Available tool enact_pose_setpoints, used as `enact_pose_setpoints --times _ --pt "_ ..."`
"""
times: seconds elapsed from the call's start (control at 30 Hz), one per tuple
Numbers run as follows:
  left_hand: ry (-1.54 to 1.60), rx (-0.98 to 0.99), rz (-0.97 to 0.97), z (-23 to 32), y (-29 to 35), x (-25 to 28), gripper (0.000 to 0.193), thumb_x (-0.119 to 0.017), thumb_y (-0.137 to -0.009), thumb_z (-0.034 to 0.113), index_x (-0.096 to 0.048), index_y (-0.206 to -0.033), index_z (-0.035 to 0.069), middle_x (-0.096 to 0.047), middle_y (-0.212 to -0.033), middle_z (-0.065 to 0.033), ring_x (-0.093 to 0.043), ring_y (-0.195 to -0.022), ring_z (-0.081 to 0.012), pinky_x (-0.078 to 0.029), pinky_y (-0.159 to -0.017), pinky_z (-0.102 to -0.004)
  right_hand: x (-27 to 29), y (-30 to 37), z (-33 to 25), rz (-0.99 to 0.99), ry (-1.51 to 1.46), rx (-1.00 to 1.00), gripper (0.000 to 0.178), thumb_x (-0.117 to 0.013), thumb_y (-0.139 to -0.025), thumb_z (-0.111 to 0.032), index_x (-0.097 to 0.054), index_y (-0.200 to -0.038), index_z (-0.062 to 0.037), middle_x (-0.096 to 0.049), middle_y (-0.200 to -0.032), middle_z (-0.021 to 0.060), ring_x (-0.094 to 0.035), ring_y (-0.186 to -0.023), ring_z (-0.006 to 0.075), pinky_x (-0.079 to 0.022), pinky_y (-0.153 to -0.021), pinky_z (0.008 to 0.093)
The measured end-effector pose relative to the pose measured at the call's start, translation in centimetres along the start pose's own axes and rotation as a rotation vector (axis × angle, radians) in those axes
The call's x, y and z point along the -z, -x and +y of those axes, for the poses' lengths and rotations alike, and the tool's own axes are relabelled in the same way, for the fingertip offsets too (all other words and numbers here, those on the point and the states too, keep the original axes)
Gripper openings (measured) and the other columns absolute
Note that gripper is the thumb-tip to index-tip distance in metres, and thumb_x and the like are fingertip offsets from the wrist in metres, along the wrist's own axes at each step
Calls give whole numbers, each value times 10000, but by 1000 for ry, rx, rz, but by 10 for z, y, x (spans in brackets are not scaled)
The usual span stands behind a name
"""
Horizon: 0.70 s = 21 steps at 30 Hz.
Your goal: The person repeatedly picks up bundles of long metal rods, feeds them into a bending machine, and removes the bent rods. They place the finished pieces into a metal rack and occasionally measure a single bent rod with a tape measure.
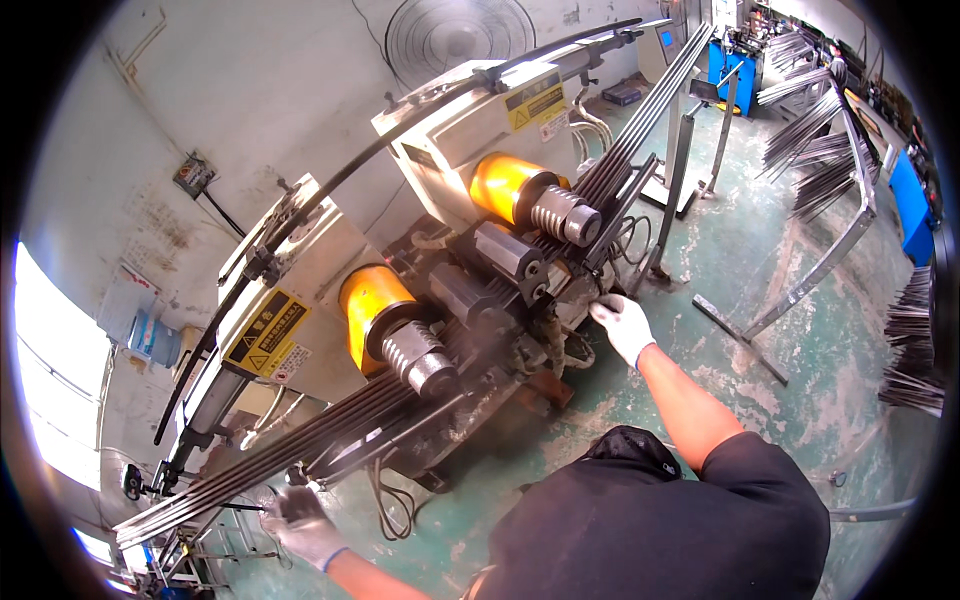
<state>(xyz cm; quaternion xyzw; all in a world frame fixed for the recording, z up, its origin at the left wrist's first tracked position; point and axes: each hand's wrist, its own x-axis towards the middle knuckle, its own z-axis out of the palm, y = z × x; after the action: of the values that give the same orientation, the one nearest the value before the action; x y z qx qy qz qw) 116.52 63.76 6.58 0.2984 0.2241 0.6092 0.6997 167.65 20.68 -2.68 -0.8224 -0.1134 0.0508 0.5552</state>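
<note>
My left hand (300, 527), in a whitish glove, is at the lower left, just below the near end of a bundle of long thin metal rods (215, 495). Motion smears its fingers, and I cannot tell whether they hold anything. On the other side, my right hand (625, 328), also gloved, reaches to the front edge of a machine. Its fingers are drawn together there, but what they grip, if anything, is hidden. Between my hands, the rods run through the machine beneath two ribbed steel rollers (418, 358) with yellow housings (372, 305).
White machine cabinets (290, 325) carry yellow warning labels. A dark bar (350, 165) crosses above them. A large fan (460, 35) is by the wall. More rods (825, 135) rest on a metal rack (835, 265) to the right. Cables (390, 505) hang below the machine.
</note>
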Motion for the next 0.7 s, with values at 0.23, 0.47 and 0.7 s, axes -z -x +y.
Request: enact_pose_setpoints --times 0.23,0.47,0.7 --pt "-320 -259 -11 74 0 -205 655 -615 -1043 548 -540 -1442 34 -657 -1293 -142 -621 -1199 -262 -458 -1057 -430 -30 -41 -43 20 -472 -90 445 -741 -972 -363 -734 -1224 4 -759 -1164 116 -667 -1057 224 -494 -983 366" --pt "-559 -432 -113 72 -24 -301 393 -652 -1049 357 -645 -1289 45 -715 -1128 -96 -702 -952 -211 -582 -801 -413 -50 -61 -59 13 -664 -99 489 -716 -988 -315 -674 -1333 29 -728 -1269 119 -643 -1152 222 -467 -1038 367" --pt "-771 -539 -323 30 -5 -384 315 -679 -1002 98 -589 -1272 -38 -690 -1106 -131 -678 -936 -212 -571 -873 -347 -61 -79 -89 91 -749 -134 486 -748 -962 -201 -640 -1386 13 -715 -1284 91 -640 -1127 193 -480 -1014 367"
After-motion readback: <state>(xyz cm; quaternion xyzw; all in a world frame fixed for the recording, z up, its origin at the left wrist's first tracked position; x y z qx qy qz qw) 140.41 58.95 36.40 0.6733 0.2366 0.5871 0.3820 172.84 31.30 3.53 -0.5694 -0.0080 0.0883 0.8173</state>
